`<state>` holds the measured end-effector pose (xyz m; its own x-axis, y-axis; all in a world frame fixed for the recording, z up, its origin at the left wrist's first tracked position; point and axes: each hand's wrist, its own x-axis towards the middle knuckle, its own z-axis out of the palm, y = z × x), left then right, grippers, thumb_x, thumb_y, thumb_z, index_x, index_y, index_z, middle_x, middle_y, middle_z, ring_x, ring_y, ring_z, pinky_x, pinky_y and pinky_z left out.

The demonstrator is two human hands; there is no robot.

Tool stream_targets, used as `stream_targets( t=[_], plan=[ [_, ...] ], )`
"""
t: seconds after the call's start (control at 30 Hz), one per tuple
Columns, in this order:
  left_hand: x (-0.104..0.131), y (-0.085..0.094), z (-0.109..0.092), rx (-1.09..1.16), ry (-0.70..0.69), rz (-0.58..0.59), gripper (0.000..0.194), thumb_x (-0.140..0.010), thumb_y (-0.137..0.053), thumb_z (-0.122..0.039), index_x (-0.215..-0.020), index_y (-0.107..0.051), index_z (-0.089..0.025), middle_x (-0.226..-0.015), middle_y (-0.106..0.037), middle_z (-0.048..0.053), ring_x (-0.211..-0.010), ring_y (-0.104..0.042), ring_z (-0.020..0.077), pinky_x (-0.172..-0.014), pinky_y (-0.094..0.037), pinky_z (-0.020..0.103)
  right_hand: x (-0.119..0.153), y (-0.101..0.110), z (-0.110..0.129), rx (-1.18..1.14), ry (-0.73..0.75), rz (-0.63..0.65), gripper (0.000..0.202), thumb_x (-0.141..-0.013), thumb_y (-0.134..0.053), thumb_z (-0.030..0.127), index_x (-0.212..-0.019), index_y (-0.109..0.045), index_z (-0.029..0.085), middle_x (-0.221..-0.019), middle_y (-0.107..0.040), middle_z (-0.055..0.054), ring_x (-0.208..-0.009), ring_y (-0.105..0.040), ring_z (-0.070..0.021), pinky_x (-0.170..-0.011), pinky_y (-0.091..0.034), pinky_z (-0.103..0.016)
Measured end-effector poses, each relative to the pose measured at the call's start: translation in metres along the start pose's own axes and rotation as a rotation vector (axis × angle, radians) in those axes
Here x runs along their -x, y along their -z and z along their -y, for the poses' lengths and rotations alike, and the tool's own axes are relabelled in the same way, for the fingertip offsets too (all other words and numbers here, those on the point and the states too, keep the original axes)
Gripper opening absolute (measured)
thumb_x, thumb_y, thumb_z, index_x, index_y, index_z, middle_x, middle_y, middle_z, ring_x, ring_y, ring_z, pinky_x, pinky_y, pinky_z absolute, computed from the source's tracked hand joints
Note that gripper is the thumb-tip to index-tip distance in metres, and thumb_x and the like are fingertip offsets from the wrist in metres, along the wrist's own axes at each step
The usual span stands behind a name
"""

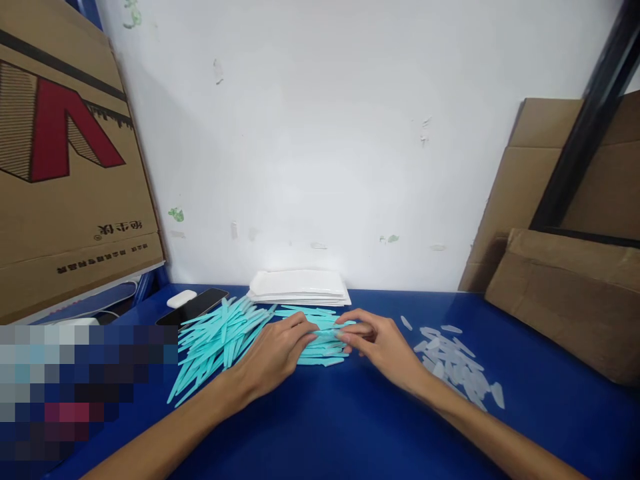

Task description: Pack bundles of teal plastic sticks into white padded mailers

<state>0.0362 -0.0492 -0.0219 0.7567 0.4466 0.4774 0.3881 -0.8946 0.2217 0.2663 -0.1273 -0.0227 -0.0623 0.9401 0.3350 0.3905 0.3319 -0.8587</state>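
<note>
A glossy blue table (320, 427) runs back to a white wall (320, 133) marked with scuffs and a few green patches. On the left stands a large cardboard box (100, 213) printed with a red angular logo and dark lettering; on the right, brown cardboard (555, 300) leans beside a black frame (575, 147). A stack of white packets (300, 287) lies near the wall, with a dark phone (197, 307) and a small white case (181, 299) to its left.

Both forearms reach in from the lower corners, and the hands face each other near the middle of the table. The left hand (277, 350) bends inward, its fingers pinching a slim teal stick (329, 331); the right hand (383, 340) closes its thumb and fingertips on the stick's other end. Whether a clear piece sits there is too small to tell. The stick is held level above a row of teal sticks (323, 361). A looser teal pile (215, 347) spreads beside the left hand, and translucent pieces (455, 367) lie scattered right of the right hand.
</note>
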Motion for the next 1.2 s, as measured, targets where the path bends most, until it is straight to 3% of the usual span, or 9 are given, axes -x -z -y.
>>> stream_targets(
  t=[0.17,0.3,0.47,0.6,0.7,0.8,0.9,1.07,1.2],
  plan=[
    [0.002,-0.003,-0.008,0.052,-0.005,-0.073,0.029,-0.104,-0.039,-0.025,-0.109,-0.068,-0.022,-0.088,-0.061,0.003,-0.075,-0.058,0.015,-0.068,-0.043,0.028,0.006,-0.004,0.008,-0.015,0.002,-0.041,0.024,-0.089,-0.067,0.044,-0.101,-0.069,0.023,-0.08,-0.078,-0.001,-0.067,-0.072,-0.0198,-0.07,-0.056,-0.031],
    [0.001,-0.003,-0.009,-0.032,0.003,-0.04,0.03,-0.105,-0.037,-0.024,-0.116,-0.065,-0.024,-0.092,-0.062,0.003,-0.072,-0.057,0.0146,-0.063,-0.042,0.028,0.003,-0.003,0.007,0.016,0.008,-0.021,0.025,-0.089,-0.066,0.045,-0.102,-0.07,0.023,-0.078,-0.077,-0.001,-0.064,-0.071,-0.0196,-0.067,-0.056,-0.03],
    [-0.007,0.014,-0.006,-0.417,0.001,-0.004,0.03,-0.1,-0.039,-0.014,-0.109,-0.066,-0.02,-0.094,-0.066,0.008,-0.088,-0.058,0.0242,-0.075,-0.043,0.036,-0.002,0.006,0.004,0.271,0.082,-0.097,0.033,-0.094,-0.058,0.045,-0.122,-0.064,0.028,-0.111,-0.075,-0.003,-0.078,-0.073,-0.0192,-0.065,-0.056,-0.028],
    [-0.011,0.042,0.005,-0.757,0.3,0.032,0.027,-0.091,-0.041,-0.007,-0.094,-0.067,-0.015,-0.088,-0.07,0.013,-0.091,-0.059,0.0316,-0.075,-0.042,0.041,-0.003,0.021,0.002,0.56,0.187,-0.23,0.03,-0.101,-0.046,0.039,-0.124,-0.061,0.028,-0.116,-0.071,-0.004,-0.077,-0.07,-0.0169,-0.063,-0.054,-0.028],
    [-0.007,0.06,0.02,-0.86,0.526,0.07,0.03,-0.088,-0.039,-0.005,-0.091,-0.067,-0.012,-0.085,-0.071,0.016,-0.088,-0.063,0.0349,-0.073,-0.042,0.042,-0.004,0.032,0.0,0.662,0.208,-0.29,0.027,-0.102,-0.043,0.036,-0.119,-0.062,0.027,-0.115,-0.07,-0.003,-0.074,-0.069,-0.0159,-0.063,-0.052,-0.028],
    [0.001,0.067,0.034,-0.87,0.685,0.126,0.035,-0.086,-0.034,-0.002,-0.089,-0.067,-0.012,-0.084,-0.07,0.018,-0.088,-0.066,0.0359,-0.071,-0.042,0.041,-0.006,0.039,-0.001,0.753,0.202,-0.303,0.025,-0.101,-0.043,0.033,-0.116,-0.062,0.028,-0.116,-0.068,-0.003,-0.072,-0.068,-0.0153,-0.064,-0.05,-0.029],
    [0.007,0.067,0.04,-0.868,0.755,0.166,0.037,-0.087,-0.032,-0.002,-0.094,-0.068,-0.01,-0.09,-0.069,0.019,-0.091,-0.067,0.0357,-0.07,-0.042,0.038,-0.009,0.043,-0.004,0.808,0.177,-0.294,0.024,-0.101,-0.043,0.031,-0.115,-0.062,0.027,-0.116,-0.067,-0.003,-0.071,-0.068,-0.0151,-0.064,-0.049,-0.03],
    [0.0,0.057,0.032,-0.856,0.626,0.106,0.03,-0.095,-0.039,-0.015,-0.097,-0.068,-0.009,-0.101,-0.064,0.02,-0.095,-0.062,0.0354,-0.074,-0.044,0.039,-0.01,0.045,-0.008,0.853,0.14,-0.25,0.024,-0.099,-0.044,0.028,-0.115,-0.062,0.026,-0.111,-0.068,-0.003,-0.075,-0.068,-0.0164,-0.065,-0.049,-0.029],
    [-0.006,0.041,0.018,-0.554,0.252,0.138,0.032,-0.1,-0.035,-0.019,-0.097,-0.066,-0.014,-0.098,-0.062,0.014,-0.094,-0.059,0.0274,-0.079,-0.046,0.038,-0.01,0.045,-0.011,0.944,0.119,-0.187,0.026,-0.099,-0.043,0.027,-0.116,-0.062,0.025,-0.115,-0.068,-0.006,-0.091,-0.068,-0.0201,-0.076,-0.051,-0.032]
  ],
)
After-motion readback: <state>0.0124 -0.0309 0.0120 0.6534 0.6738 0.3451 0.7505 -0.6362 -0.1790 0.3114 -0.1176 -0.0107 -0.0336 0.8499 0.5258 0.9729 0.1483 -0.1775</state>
